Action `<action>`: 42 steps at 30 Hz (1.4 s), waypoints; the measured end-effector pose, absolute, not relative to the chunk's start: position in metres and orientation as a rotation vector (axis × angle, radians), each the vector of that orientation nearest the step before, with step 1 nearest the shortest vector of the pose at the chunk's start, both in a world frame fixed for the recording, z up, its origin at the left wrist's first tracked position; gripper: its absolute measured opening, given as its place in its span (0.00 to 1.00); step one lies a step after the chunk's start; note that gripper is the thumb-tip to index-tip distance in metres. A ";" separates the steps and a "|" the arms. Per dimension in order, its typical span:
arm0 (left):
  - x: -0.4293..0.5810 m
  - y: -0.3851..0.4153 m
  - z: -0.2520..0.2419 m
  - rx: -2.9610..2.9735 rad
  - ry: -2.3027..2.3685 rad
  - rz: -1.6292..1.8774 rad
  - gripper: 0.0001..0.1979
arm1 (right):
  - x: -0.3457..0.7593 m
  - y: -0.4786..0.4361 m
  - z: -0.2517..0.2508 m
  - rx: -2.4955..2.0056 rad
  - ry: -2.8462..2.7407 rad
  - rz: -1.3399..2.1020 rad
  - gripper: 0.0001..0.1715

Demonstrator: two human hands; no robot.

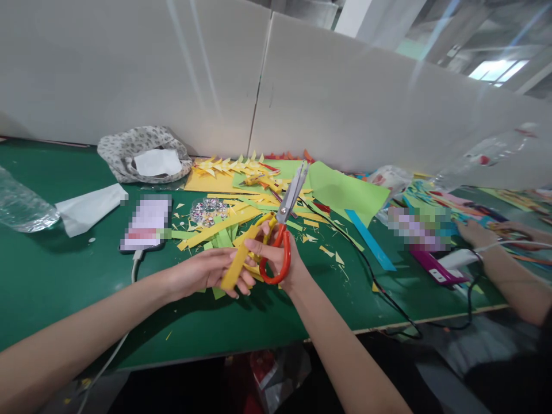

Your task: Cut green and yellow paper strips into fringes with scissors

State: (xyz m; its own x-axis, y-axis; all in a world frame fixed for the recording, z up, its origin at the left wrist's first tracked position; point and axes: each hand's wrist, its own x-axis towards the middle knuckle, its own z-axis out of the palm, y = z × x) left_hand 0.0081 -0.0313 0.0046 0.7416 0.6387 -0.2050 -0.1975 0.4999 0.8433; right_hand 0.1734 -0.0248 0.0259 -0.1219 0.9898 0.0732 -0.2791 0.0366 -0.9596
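Observation:
A folded-looking yellow paper strip (237,261) lies in the fingers of my left hand (207,269), tilted upward to the right. My right hand (295,269) grips a pair of scissors (294,192) by its red handle, blades pointing up and away from me. The thumb of that hand also presses on the upper part of the strip, so both hands touch it. Under and behind my hands are yellow paper strips (241,221) and green strips (225,238). A yellow-handled tool (264,181), whose kind I cannot make out, rests behind the scissors.
To the left are a phone (147,221) on a cable, a white tissue (92,210), a plastic bottle (26,201) and a patterned cloth bag (144,152). Green paper sheets (345,190) and a blue strip (370,240) lie right. Another person's hand (478,238) works among paper strips.

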 end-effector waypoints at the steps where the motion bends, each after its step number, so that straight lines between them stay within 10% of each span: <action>1: 0.010 -0.032 0.005 0.932 0.610 0.588 0.14 | 0.175 -0.023 0.026 -0.914 -1.089 1.358 0.25; 42: 0.015 -0.030 0.009 1.174 1.022 0.779 0.08 | 0.185 -0.013 0.017 -1.076 -1.180 1.147 0.23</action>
